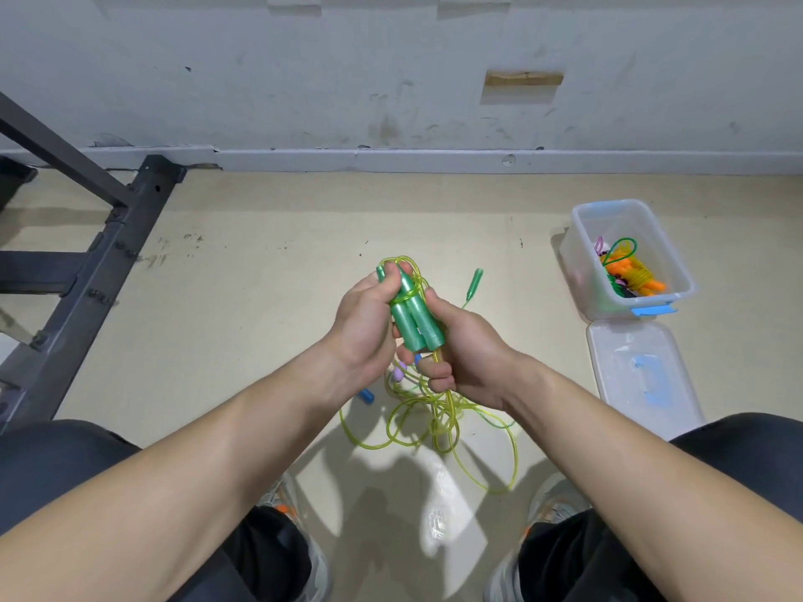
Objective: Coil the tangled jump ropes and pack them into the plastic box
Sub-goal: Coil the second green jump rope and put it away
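Two green jump-rope handles [415, 319] stand side by side between my hands, above the floor. My left hand [369, 323] grips them from the left, fingers curled over their tops. My right hand [460, 362] holds their lower right side and pinches the yellow-green cord [434, 423], which hangs down in loose tangled loops onto the floor. A clear plastic box [582, 245] at the right holds coiled ropes with orange handles [634, 275].
The box lid [643, 375] with blue clips lies on the floor just in front of the box. Another green handle [474, 283], a blue handle [366, 395] and a lilac piece [399, 372] lie on the floor near my hands. A dark metal frame [108, 254] stands at left.
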### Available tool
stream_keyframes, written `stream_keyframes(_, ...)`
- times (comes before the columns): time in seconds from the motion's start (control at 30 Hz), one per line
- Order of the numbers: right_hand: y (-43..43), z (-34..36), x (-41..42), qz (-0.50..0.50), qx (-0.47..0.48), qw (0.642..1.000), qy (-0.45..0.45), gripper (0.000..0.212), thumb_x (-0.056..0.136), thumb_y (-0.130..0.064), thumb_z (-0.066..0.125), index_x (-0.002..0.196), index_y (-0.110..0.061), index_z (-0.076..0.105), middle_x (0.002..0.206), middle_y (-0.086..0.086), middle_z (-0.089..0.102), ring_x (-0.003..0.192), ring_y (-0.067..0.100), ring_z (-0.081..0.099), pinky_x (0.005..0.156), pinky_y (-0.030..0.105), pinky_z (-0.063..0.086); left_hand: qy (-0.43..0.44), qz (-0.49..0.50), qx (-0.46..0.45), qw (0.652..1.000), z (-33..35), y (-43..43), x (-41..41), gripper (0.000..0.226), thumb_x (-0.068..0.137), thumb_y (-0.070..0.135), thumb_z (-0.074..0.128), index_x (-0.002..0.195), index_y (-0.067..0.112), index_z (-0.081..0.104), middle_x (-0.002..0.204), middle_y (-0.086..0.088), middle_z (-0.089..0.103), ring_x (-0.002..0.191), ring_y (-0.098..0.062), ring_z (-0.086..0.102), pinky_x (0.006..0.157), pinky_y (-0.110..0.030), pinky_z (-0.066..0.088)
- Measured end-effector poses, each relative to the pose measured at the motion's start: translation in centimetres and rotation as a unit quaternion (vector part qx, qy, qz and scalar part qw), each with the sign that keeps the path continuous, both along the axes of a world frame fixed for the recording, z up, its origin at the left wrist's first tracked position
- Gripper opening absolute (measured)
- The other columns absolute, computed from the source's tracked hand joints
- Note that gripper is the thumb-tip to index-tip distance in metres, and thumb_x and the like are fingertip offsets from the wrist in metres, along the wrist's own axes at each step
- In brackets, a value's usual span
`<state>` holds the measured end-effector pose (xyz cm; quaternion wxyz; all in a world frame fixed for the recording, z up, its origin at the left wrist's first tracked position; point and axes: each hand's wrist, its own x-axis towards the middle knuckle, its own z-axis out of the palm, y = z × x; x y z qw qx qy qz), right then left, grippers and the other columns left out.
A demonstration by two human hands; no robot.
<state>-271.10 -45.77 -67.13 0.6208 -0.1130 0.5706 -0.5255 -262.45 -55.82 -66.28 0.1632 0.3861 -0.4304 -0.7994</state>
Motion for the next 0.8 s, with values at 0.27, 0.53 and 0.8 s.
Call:
stream_keyframes(0.27,0.4,-0.7,-0.2,-0.043,0.014,0.968,0.245,0.057,0.107,-0.051,0.023,0.084,-0.016,0.061,0.044,-0.020,0.050,0.036,-0.003,0.044,0.048,0.022,0.031,-0.039,-0.057,-0.008,0.998,2.2,-0.9,0.5,0.022,0.100,0.028,0.051,0.097,0.018,0.071,0.085,0.001,0.069,0.062,-0.010,0.061,0.066,-0.026,0.044)
stream_keyframes(0.53,0.8,-1.7,-1.0,0.014,0.018,0.932,0.361,0.066,0.101,-0.063,0.025,0.076,-0.014,0.063,0.065,-0.008,0.058,0.059,0.009,0.050,0.063,0.035,0.042,-0.151,-0.114,-0.131,0.973,2.8,-3.5,1.5,0.031,0.100,0.036,0.055,0.092,0.009,0.067,0.082,-0.010,0.068,0.069,-0.017,0.067,0.076,-0.034,0.060)
stream_keyframes(0.8,0.8,-1.9,-0.6,0.048,-0.016,0.939,0.341,0.062,0.106,-0.052,0.025,0.093,-0.007,0.064,0.076,-0.005,0.065,0.065,0.009,0.059,0.084,0.041,0.054,-0.216,-0.208,-0.494,0.816,1.1,-1.8,2.0,0.042,0.099,0.054,0.049,0.086,0.014,0.049,0.068,0.004,0.055,0.059,-0.007,0.046,0.058,-0.026,0.038)
